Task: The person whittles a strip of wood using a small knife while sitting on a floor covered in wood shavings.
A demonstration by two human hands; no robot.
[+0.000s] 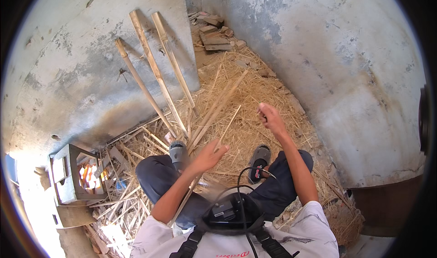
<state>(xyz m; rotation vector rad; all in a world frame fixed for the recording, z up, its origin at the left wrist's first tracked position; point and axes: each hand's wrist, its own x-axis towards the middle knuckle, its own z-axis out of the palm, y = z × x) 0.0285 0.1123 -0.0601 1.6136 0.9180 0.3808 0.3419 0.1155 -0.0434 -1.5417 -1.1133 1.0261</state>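
Note:
A thin bamboo strip (231, 122) runs slantwise past my legs, and my left hand (210, 158) is closed around it between my knees. Its upper end points away from me, and its lower part passes beneath my left forearm toward my lap. Farther out and to the right, my right hand (271, 119) is raised above the straw with its fingers curled in. A small dark patch shows at those fingers; what they hold, if anything, is too small to name. Two longer split bamboo pieces (217, 107) lie on the straw beyond my left hand.
Three bamboo poles (152, 64) lean against the left wall. Straw and shavings (255, 91) cover the floor around my shoes. Bricks (214, 38) are piled in the far corner. A box-like frame (68, 176) stands at left, beside scattered strips. A curved wall (346, 85) bounds the right.

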